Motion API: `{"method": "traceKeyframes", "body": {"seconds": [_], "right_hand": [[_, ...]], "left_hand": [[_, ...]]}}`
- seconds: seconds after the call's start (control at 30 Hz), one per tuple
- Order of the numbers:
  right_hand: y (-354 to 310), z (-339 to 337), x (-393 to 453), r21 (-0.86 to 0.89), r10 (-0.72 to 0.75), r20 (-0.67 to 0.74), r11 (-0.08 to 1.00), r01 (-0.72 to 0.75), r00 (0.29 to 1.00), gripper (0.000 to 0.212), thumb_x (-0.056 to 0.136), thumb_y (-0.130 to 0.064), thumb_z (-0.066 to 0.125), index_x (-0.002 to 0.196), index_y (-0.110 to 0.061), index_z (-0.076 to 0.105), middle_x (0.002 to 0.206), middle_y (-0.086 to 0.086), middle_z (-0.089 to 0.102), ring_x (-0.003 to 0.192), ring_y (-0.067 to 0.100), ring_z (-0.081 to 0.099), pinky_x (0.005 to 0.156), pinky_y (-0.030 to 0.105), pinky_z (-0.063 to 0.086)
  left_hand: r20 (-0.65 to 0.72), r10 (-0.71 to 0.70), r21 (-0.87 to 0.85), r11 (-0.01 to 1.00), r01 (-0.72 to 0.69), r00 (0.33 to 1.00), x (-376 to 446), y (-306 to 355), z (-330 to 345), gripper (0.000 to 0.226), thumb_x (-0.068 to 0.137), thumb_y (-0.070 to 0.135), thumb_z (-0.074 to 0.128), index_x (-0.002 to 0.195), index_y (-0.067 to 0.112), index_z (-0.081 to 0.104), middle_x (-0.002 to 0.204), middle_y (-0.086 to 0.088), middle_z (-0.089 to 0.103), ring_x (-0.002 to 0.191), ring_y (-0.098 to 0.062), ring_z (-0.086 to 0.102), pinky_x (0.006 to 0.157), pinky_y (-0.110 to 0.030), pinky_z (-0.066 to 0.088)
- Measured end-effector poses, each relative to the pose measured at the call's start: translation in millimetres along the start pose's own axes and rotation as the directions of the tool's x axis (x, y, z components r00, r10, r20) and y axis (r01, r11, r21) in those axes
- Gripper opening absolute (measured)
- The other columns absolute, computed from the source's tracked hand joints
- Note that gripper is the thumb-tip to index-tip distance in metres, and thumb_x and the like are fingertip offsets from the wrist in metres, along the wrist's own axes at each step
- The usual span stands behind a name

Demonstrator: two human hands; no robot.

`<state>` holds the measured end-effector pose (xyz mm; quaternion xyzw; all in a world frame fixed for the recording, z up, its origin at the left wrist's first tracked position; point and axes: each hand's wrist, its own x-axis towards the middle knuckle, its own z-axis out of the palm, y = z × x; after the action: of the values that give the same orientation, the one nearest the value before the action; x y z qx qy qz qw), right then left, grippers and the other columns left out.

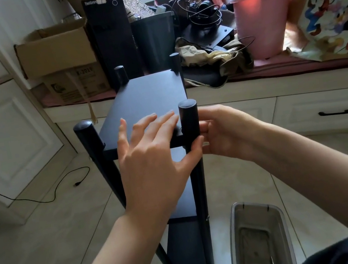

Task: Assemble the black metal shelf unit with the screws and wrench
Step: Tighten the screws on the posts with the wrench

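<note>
The tall black metal shelf unit [146, 97] stands upright on the pale tiled floor [49, 247], right in front of the person, with four round posts rising above its flat top board and two lower boards visible beneath. The left hand [153, 154] lies flat on the near edge of the top board, fingers straight and spread, its thumb pressed against the near right post [190, 124]. The right hand [224, 132] sits just beside that post on its outer side, fingers curled in toward it at the level of the top board; whether they pinch a screw or a tool there is hidden by the post. On the floor near the shelf's right foot is a clear plastic rectangular container [259, 240] with a small metal piece in its near corner. Behind the shelf, a low window seat carries a brown cardboard box [56, 48], a black computer tower [111, 40] and a pink plastic bucket [265, 20].
</note>
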<state>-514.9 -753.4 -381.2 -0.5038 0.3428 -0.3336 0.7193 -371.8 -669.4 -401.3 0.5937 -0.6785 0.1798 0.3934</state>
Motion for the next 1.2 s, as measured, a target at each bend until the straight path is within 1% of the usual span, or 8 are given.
{"method": "traceKeyframes", "body": {"seconds": [0.13,0.33,0.43,0.63,0.8,0.93,1.1,1.2], "right_hand": [[2,-3,-2,-0.01,0.0,-0.012,1.0,0.0,1.0,0.018,0.088,-0.025,0.065,0.1,-0.014,0.072,0.092,0.006,0.072,0.091,0.021,0.067,0.081,0.032,0.052],[5,-11,-11,0.026,0.004,0.002,1.0,-0.004,1.0,0.029,0.09,-0.022,0.063,0.113,-0.008,0.071,0.11,0.011,0.073,0.095,0.021,0.069,0.085,0.032,0.057],[12,-27,-18,0.032,0.018,-0.048,0.999,-0.016,0.999,0.029,0.092,-0.018,0.062,0.116,-0.003,0.068,0.108,0.013,0.074,0.096,0.023,0.072,0.08,0.033,0.058],[50,-70,-25,-0.088,0.202,-0.149,0.972,-0.216,0.968,0.023,0.093,-0.014,0.062,0.112,-0.003,0.068,0.104,0.014,0.075,0.095,0.026,0.073,0.079,0.035,0.058],[92,-101,-11,-0.313,0.376,-0.194,0.852,-0.42,0.906,0.027,0.098,-0.022,0.059,0.112,-0.001,0.066,0.101,0.012,0.075,0.092,0.025,0.072,0.088,0.037,0.055],[143,-122,5,-0.315,0.453,-0.28,0.79,-0.526,0.847,0.023,0.101,-0.028,0.052,0.103,-0.007,0.06,0.086,0.01,0.07,0.072,0.021,0.064,0.069,0.03,0.051],[219,-150,5,-0.398,0.511,-0.37,0.668,-0.629,0.776,0.01,0.098,-0.011,0.054,0.09,-0.005,0.057,0.074,0.01,0.061,0.054,0.016,0.052,0.045,0.021,0.04],[263,-165,1,-0.498,0.541,-0.43,0.526,-0.689,0.723,0.007,0.094,-0.003,0.056,0.088,-0.004,0.059,0.076,0.013,0.062,0.056,0.02,0.055,0.053,0.028,0.046]], "left_hand": [[0.007,0.019,0.055,0.998,-0.019,1.0,-2,1,2,0.053,0.09,0.054,0.053,0.119,0.014,0.074,0.122,-0.001,0.071,0.122,-0.022,0.063,0.115,-0.059,0.031],[-0.043,0.032,0.042,0.999,-0.03,0.999,-3,1,3,0.05,0.09,0.051,0.055,0.116,0.015,0.075,0.119,-0.001,0.073,0.119,-0.024,0.065,0.107,-0.048,0.04],[-0.064,0.039,0.043,0.998,-0.036,0.997,-3,1,4,0.051,0.09,0.052,0.055,0.115,0.013,0.075,0.117,-0.002,0.073,0.118,-0.025,0.065,0.105,-0.046,0.04],[-0.107,0.062,0.039,0.998,-0.059,0.992,-6,1,8,0.047,0.091,0.048,0.057,0.115,0.011,0.075,0.117,-0.002,0.073,0.118,-0.025,0.065,0.104,-0.043,0.037],[-0.156,0.095,0.074,0.994,-0.084,0.983,-7,0,14,0.044,0.094,0.045,0.058,0.114,0.009,0.075,0.116,-0.004,0.074,0.117,-0.025,0.065,0.101,-0.044,0.038],[-0.2,0.115,0.109,0.99,-0.095,0.973,-8,0,20,0.04,0.095,0.042,0.059,0.112,0.009,0.075,0.115,-0.003,0.074,0.117,-0.025,0.065,0.1,-0.045,0.038],[-0.231,0.12,0.118,0.988,-0.095,0.966,-7,1,25,0.037,0.095,0.04,0.061,0.109,0.009,0.076,0.114,-0.002,0.074,0.115,-0.025,0.066,0.1,-0.041,0.037],[-0.238,0.12,0.109,0.989,-0.096,0.964,-6,3,27,0.037,0.096,0.039,0.06,0.107,0.008,0.076,0.114,-0.002,0.074,0.114,-0.026,0.066,0.1,-0.042,0.037]]}}
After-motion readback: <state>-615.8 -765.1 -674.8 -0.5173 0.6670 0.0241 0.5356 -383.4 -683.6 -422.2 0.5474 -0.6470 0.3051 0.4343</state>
